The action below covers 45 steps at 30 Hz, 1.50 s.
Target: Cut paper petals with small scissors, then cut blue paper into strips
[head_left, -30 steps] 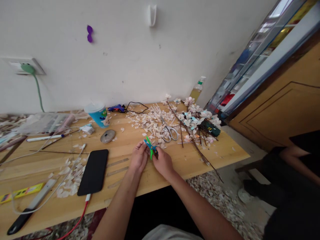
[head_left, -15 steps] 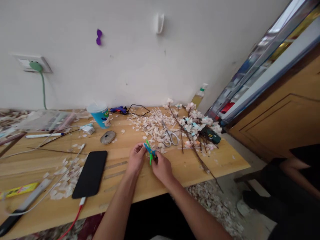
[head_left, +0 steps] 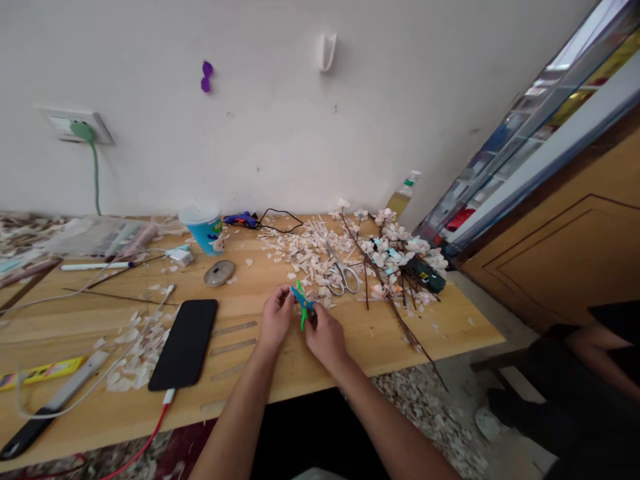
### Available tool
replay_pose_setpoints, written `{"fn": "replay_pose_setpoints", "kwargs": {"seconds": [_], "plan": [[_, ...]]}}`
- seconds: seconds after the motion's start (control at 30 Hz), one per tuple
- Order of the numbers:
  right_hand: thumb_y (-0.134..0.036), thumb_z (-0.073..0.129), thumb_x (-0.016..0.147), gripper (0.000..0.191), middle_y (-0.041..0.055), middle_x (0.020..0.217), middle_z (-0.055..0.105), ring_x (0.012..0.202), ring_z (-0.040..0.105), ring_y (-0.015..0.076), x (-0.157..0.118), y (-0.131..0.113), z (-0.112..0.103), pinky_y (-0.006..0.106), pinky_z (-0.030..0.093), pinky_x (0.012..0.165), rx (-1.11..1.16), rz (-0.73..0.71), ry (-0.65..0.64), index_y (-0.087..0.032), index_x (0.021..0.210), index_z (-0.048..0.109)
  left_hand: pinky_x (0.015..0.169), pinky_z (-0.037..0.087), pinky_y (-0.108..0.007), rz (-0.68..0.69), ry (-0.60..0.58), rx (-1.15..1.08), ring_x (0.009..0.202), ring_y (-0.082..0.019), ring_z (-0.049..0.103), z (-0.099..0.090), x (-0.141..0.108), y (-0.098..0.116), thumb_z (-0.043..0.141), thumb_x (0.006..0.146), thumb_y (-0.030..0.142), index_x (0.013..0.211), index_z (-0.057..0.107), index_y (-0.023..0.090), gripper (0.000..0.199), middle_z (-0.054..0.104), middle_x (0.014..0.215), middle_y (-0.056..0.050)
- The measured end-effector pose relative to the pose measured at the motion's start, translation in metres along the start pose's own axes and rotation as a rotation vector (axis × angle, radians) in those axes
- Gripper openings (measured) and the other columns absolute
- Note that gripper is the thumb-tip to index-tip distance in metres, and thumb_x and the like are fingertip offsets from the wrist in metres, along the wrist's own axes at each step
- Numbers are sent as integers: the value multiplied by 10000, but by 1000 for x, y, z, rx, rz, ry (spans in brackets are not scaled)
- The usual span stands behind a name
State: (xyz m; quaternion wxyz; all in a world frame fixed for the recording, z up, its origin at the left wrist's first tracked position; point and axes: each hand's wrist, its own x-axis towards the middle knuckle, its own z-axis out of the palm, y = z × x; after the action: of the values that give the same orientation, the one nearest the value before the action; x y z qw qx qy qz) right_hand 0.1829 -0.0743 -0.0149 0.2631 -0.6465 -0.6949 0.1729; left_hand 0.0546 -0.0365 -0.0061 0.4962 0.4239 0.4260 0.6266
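My right hand [head_left: 325,335] is closed on the handles of small blue and green scissors [head_left: 303,305], whose blades are spread apart and point toward my left hand. Close to the blade tips, my left hand [head_left: 277,315] has its fingers pinched together; whatever lies between them is too small to make out. Behind the hands is a pile of pale petal scraps [head_left: 305,250], with grey-handled scissors [head_left: 344,278] at its right side. Branches with white and pinkish blossoms [head_left: 393,247] lie to the right.
A black phone [head_left: 184,343], a round metal lid [head_left: 219,273], a blue cup [head_left: 205,230] and a knife [head_left: 60,400] are on the wooden table [head_left: 350,347]. A bottle [head_left: 404,193] stands by the wall. Another person [head_left: 575,373] sits at the right.
The view has shifted slightly, so most things appear a little further right. Both hands keep nearly the same pose, and the small scissors remain in my right hand.
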Motion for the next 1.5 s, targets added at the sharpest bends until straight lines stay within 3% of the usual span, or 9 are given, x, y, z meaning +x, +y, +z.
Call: {"fn": "replay_pose_setpoints", "kwargs": {"seconds": [0.1, 0.27, 0.37, 0.73, 1.03, 1.27, 1.5], "plan": [[-234, 533, 851, 198, 58, 892, 702, 795, 646, 210, 0, 2, 2, 265, 372, 658, 2, -2, -9, -199, 1038, 586, 740, 473, -262, -64, -16, -149, 711, -143, 598, 1, -1, -1, 746, 725, 359, 806, 681, 169, 217, 667, 761, -18], [-226, 511, 860, 214, 74, 893, 704, 803, 655, 225, 0, 7, 7, 278, 387, 673, -24, 12, 15, -181, 1054, 589, 741, 482, -256, -294, -100, -504, 713, -126, 623, 5, -8, -5, 775, 728, 317, 866, 675, 151, 238, 694, 805, -36], [-220, 513, 859, 236, 81, 922, 703, 819, 654, 227, 0, 8, 9, 281, 392, 686, -37, 3, 11, -172, 1078, 586, 707, 484, -242, -303, -91, -545, 691, -116, 623, 6, -9, -6, 787, 724, 298, 847, 666, 147, 229, 692, 783, -28], [-219, 516, 857, 200, 67, 914, 687, 799, 634, 207, 0, 5, 5, 262, 367, 656, -46, -3, -12, -187, 1036, 600, 746, 466, -237, -179, 24, -453, 682, -102, 594, 7, -4, -8, 802, 683, 334, 774, 663, 153, 246, 661, 740, 0], [-279, 535, 860, 174, 49, 842, 695, 756, 639, 209, -1, 2, 2, 265, 347, 627, -22, -6, -8, -196, 1007, 579, 760, 472, -250, -127, -36, -351, 713, -116, 601, 3, -5, -15, 733, 765, 336, 823, 672, 163, 192, 665, 780, -9], [-271, 537, 863, 162, 45, 848, 703, 756, 644, 209, -1, 3, 2, 263, 348, 623, -1, -10, -4, -206, 1003, 585, 759, 477, -261, -126, -23, -257, 709, -130, 602, 1, -3, -18, 741, 742, 373, 808, 672, 167, 227, 661, 764, -12], [-204, 542, 838, 189, 52, 878, 709, 781, 651, 214, 0, 2, 3, 266, 363, 650, -13, 11, -15, -203, 1017, 599, 763, 477, -257, -145, 10, -344, 707, -121, 604, 4, -2, -11, 773, 704, 355, 813, 673, 171, 236, 668, 780, -8]]}}
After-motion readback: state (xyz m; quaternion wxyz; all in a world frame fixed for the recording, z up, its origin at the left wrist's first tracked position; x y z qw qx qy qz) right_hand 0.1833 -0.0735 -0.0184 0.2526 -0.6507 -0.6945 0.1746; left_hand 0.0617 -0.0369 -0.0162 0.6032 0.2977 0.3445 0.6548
